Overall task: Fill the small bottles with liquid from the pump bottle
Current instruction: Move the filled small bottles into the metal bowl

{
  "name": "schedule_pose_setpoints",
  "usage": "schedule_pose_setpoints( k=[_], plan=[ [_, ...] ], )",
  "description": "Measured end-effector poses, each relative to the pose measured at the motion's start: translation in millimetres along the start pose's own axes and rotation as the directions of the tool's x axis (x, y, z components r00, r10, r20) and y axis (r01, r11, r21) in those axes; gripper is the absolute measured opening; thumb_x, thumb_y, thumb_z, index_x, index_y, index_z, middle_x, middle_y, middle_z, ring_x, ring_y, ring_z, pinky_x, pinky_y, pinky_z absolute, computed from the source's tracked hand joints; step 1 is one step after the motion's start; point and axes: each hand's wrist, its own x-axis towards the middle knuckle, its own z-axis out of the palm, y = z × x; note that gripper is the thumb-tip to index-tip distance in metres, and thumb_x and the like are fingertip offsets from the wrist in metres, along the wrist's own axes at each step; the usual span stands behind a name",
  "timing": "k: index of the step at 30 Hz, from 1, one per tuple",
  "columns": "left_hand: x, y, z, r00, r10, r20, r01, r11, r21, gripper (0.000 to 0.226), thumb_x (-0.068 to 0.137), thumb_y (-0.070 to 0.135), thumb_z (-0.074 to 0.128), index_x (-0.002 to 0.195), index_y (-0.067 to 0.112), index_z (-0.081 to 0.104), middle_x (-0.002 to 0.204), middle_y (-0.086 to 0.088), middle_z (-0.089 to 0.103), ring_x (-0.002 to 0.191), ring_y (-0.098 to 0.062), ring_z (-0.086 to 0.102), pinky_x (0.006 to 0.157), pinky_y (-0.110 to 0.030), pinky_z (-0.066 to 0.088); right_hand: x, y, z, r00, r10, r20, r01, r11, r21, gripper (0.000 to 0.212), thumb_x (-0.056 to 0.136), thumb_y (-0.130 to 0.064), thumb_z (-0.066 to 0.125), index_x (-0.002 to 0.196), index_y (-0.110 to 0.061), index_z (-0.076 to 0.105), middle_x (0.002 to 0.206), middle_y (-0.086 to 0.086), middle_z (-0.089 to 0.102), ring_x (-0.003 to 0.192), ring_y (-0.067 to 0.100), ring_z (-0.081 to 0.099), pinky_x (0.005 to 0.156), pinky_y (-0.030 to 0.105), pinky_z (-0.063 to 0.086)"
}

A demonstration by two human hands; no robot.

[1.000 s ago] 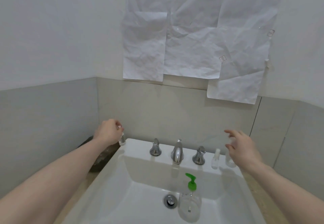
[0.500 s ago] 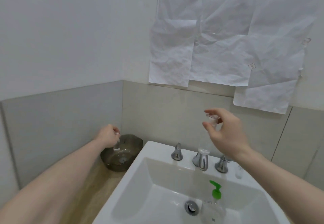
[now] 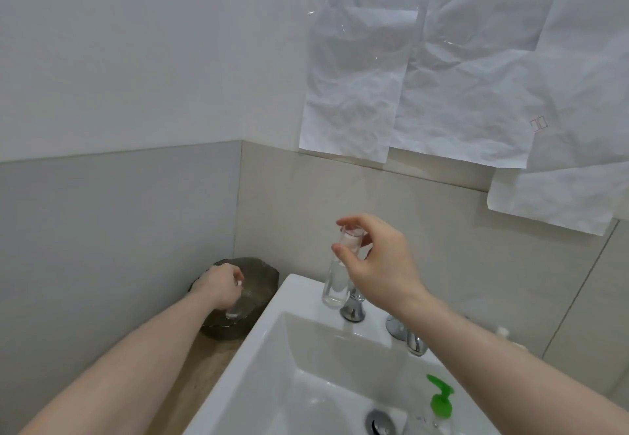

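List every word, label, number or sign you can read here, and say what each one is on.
None can be read.
Paper sheets on the wall: a small reddish mark like two boxes, not legible as text.
Pump bottle in the sink: faint print on the clear body, too small and blurred.
Small bottle in the right hand: no label visible.

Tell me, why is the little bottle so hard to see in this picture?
In the head view, the small bottle pinched by the right hand is clear, so the pale wall shows through it; the left hand looks slightly smeared; the wide lens bends the sink edges.
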Motion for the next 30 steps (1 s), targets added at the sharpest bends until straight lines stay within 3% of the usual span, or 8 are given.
schedule_pose_setpoints(
  k=[5,9,14,17,23,27,30],
  plan=[
    [4.0,1.0,-7.0,1.000,-0.007,0.029,0.008,0.999,-0.052,0.038,0.092,0.036,0.068,0.129,0.028,0.066,0.130,0.001,0.068,0.114,-0.021,0.065,0.097,-0.035,0.054,-2.1,1.2,19.6,0.998,-0.031,0.061,0.033,0.999,-0.027,0.030,0.089,-0.028,0.077,0.117,-0.032,0.068,0.108,-0.021,0.066,0.100,0.002,0.061,0.089,0.028,0.052],
    [6.0,-4.2,-14.2,0.999,-0.047,0.002,0.046,0.980,-0.196,0.042,0.094,0.039,0.063,0.131,0.020,0.063,0.120,-0.001,0.070,0.110,-0.021,0.063,0.097,-0.033,0.051,-5.0,1.1,26.3,0.997,-0.042,0.057,0.043,0.999,-0.017,0.029,0.089,-0.029,0.077,0.116,-0.033,0.068,0.107,-0.022,0.066,0.100,-0.001,0.061,0.088,0.027,0.052],
    [7.8,-14.2,-22.7,0.989,-0.094,-0.114,0.051,0.940,-0.336,0.037,0.104,0.020,0.042,0.139,0.014,0.055,0.137,-0.014,0.060,0.122,-0.033,0.056,0.100,-0.037,0.044,-11.9,3.7,23.1,0.998,-0.018,0.064,0.019,1.000,-0.016,0.030,0.089,-0.028,0.077,0.116,-0.033,0.068,0.107,-0.023,0.065,0.098,-0.004,0.060,0.086,0.025,0.051],
    [2.4,-23.3,-19.8,0.984,-0.095,-0.150,0.038,0.938,-0.345,0.034,0.104,0.019,0.052,0.137,0.013,0.057,0.137,-0.012,0.062,0.124,-0.032,0.058,0.104,-0.037,0.045,-15.4,6.2,19.6,0.998,-0.006,0.060,0.007,1.000,-0.017,0.030,0.088,-0.027,0.078,0.115,-0.032,0.069,0.105,-0.024,0.064,0.095,-0.008,0.058,0.081,0.019,0.046],
    [-11.6,-41.6,-1.8,0.990,-0.076,-0.123,0.054,0.983,-0.174,0.031,0.092,0.029,0.073,0.120,0.020,0.067,0.122,-0.007,0.070,0.109,-0.029,0.065,0.091,-0.035,0.052,-23.5,10.7,12.6,0.998,0.012,0.059,-0.010,1.000,-0.027,0.029,0.088,-0.027,0.078,0.115,-0.033,0.069,0.105,-0.024,0.065,0.095,-0.009,0.059,0.076,0.012,0.041],
    [-16.4,-43.5,11.5,0.993,-0.081,-0.082,0.078,0.996,-0.041,0.022,0.092,0.022,0.072,0.112,0.022,0.063,0.119,-0.005,0.068,0.103,-0.026,0.062,0.082,-0.031,0.050,-28.4,16.1,7.1,0.998,0.014,0.056,-0.012,1.000,-0.026,0.028,0.088,-0.026,0.078,0.114,-0.032,0.069,0.105,-0.023,0.065,0.095,-0.009,0.059,0.076,0.011,0.040],
    [-17.2,-39.6,16.6,0.994,-0.072,-0.077,0.073,0.997,0.017,0.024,0.094,0.020,0.068,0.118,0.020,0.063,0.119,-0.006,0.066,0.104,-0.026,0.061,0.083,-0.032,0.051,-32.2,21.1,0.3,0.998,0.022,0.059,-0.020,0.999,-0.043,0.028,0.089,-0.028,0.077,0.114,-0.034,0.068,0.105,-0.024,0.065,0.096,-0.007,0.060,0.076,0.015,0.043]
  ],
)
